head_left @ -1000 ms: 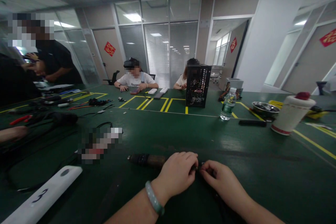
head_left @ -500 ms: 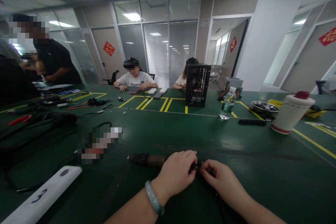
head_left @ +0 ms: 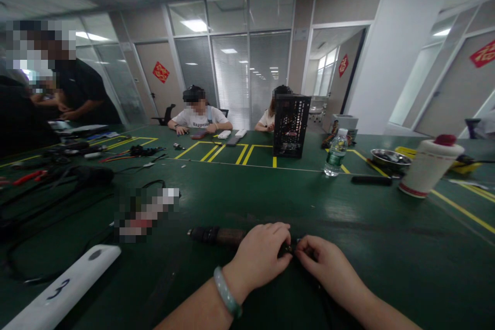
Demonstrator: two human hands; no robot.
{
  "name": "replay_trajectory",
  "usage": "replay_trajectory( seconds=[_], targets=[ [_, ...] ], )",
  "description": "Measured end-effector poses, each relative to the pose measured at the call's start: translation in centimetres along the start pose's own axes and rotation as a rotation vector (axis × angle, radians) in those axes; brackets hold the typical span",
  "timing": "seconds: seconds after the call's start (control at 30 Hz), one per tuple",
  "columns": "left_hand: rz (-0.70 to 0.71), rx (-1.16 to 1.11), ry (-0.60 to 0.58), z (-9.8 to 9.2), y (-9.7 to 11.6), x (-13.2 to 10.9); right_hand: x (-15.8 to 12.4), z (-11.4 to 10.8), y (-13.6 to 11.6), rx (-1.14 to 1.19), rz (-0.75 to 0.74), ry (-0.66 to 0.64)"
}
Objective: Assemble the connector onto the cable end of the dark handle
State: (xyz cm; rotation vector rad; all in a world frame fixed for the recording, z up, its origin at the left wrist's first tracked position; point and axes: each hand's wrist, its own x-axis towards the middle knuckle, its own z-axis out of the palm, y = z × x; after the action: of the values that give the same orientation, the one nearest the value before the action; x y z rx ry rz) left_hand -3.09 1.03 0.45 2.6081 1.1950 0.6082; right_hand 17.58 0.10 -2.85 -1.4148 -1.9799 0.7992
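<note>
An electric screwdriver [head_left: 222, 235], dark with a brownish body, lies on the green table with its tip pointing left. My left hand [head_left: 261, 252], with a pale green bangle on its wrist, is wrapped over the tool's rear end and covers it. Close beside it, my right hand [head_left: 327, 263] pinches a small dark piece at that rear end, apparently the plug of a cable. A dark cable runs down below the right hand. Fingers hide most of the joint, so whether plug and tool are connected cannot be seen.
A white bar marked 3 [head_left: 62, 289] lies at the lower left, near black cables [head_left: 77, 180]. Farther off stand a black computer case [head_left: 292, 126], a water bottle [head_left: 336, 153], a metal bowl [head_left: 390, 160] and a white canister [head_left: 429, 167]. Several people are around the table.
My hands have barely moved, with only a slight shift of the fingers at the tool's rear end. The standing person at the left has moved slightly.
</note>
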Motion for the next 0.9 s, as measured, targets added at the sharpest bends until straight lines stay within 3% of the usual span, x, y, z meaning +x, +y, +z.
replay_trajectory(
  seconds=[0.9],
  targets=[
    [0.057, -0.016, -0.004, 0.00, -0.24, 0.13, -0.19, -0.20, -0.19, -0.003, 0.008, 0.004]
  ],
)
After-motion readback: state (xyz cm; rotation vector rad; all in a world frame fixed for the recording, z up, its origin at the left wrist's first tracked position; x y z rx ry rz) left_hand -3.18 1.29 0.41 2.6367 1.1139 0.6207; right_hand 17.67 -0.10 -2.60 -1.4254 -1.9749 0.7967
